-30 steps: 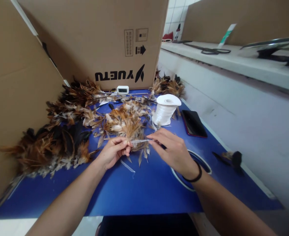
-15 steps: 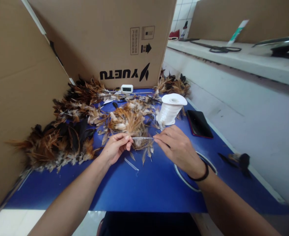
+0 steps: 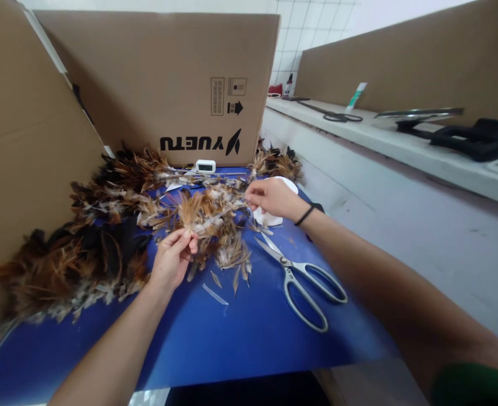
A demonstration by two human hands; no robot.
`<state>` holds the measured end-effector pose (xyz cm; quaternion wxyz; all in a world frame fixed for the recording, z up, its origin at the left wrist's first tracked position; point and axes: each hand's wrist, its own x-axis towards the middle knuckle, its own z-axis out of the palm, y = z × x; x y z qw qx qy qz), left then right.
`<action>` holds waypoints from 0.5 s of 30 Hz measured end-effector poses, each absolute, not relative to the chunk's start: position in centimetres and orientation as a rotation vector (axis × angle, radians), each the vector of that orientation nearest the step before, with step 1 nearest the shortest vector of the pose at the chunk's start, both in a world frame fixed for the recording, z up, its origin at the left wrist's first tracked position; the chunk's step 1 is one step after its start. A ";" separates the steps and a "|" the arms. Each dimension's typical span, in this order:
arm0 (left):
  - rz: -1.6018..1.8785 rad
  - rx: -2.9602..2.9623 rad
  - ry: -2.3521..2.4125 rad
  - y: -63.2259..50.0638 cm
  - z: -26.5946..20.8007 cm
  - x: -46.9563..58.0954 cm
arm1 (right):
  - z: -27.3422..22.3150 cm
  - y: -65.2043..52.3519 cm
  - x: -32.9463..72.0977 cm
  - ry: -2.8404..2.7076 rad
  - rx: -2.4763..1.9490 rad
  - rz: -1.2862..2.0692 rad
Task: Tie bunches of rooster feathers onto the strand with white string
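My left hand [image 3: 173, 256] pinches a small bunch of brown feathers [image 3: 188, 213] at its base, above the table. A thin translucent ribbon [image 3: 221, 214] slants from there up to my right hand [image 3: 269, 197], whose fingertips are closed on its far end. Partly hidden behind the right hand is a white spool [image 3: 290, 184]. Below the right hand lie silver-handled scissors [image 3: 289, 264], blades slightly apart. A loose cut strip of ribbon [image 3: 215, 294] rests on the blue table [image 3: 240, 338] in front of the feathers.
Heaps of brown and black feathers [image 3: 109, 242] line the left and back. A cardboard box [image 3: 147, 84] stands behind them, with a small digital clock [image 3: 205, 166] before it. On the ledge [image 3: 316, 113] at right are dark scissors [image 3: 337, 117] and a tube [image 3: 356, 97].
My right hand has moved up and away from the left, towards the spool, uncovering the scissors' blades. The feather bunch in my left hand now stands out. The view has shifted.
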<state>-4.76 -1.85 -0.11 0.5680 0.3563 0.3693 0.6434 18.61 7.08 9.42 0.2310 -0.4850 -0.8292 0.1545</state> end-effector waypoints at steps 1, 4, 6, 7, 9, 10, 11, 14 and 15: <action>1.532 0.824 0.875 -1.7 -0.2 -4.8 | 9.9 8.1 18.2 -2.295 -1.340 0.330; 1.587 0.794 0.883 -1.3 -0.4 -4.9 | 10.9 10.6 17.4 -2.393 -1.376 -0.080; 1.598 0.792 0.895 -1.2 -0.5 -4.8 | 11.3 11.9 17.5 -2.444 -1.414 -0.237; 1.594 0.798 0.901 -1.2 -0.5 -4.7 | 11.4 12.3 17.7 -2.458 -1.439 -0.275; 1.571 0.816 0.909 -1.3 -0.6 -4.5 | 11.4 12.7 18.6 -2.465 -1.491 -0.311; 1.557 0.827 0.910 -1.4 -0.6 -4.4 | 11.4 12.7 19.1 -2.460 -1.508 -0.323; 1.544 0.838 0.909 -1.4 -0.6 -4.3 | 11.4 12.5 19.7 -2.450 -1.520 -0.330; 1.513 0.861 0.910 -1.7 -0.6 -3.8 | 11.2 11.6 21.6 -2.395 -1.554 -0.298; 1.503 0.870 0.908 -1.8 -0.6 -3.6 | 11.1 11.2 22.2 -2.365 -1.570 -0.273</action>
